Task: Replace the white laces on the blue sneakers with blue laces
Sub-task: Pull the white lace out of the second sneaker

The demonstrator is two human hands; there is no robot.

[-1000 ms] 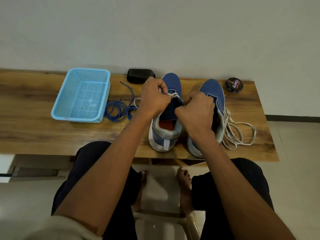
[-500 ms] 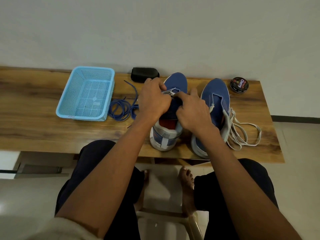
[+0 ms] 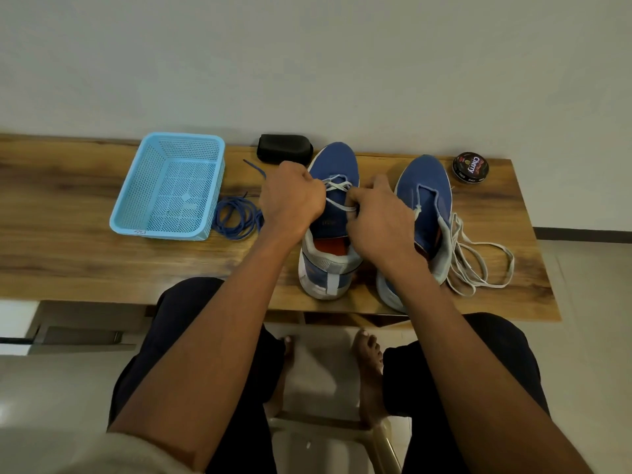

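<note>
Hands work over the left blue sneaker (image 3: 333, 213) on a wooden table (image 3: 85, 254). The left hand (image 3: 290, 200) and right hand (image 3: 378, 224), close together, each pinch its white lace (image 3: 337, 191). The right sneaker (image 3: 425, 200) stands unlaced, its removed white lace (image 3: 478, 265) beside it. Blue laces (image 3: 236, 217) lie coiled against a blue basket (image 3: 171, 186).

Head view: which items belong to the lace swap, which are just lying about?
Job:
left sneaker
white lace, pinched by left hand and right hand
right sneaker
pulled-out white lace
blue laces

Lying about:
blue basket
black case
polish tin
</note>
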